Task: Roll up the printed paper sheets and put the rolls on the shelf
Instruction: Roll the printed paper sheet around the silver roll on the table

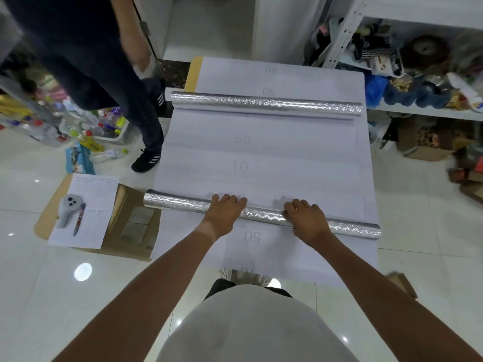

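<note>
Glossy white tiled floor (52,296), cluttered shelving (418,113)
</note>
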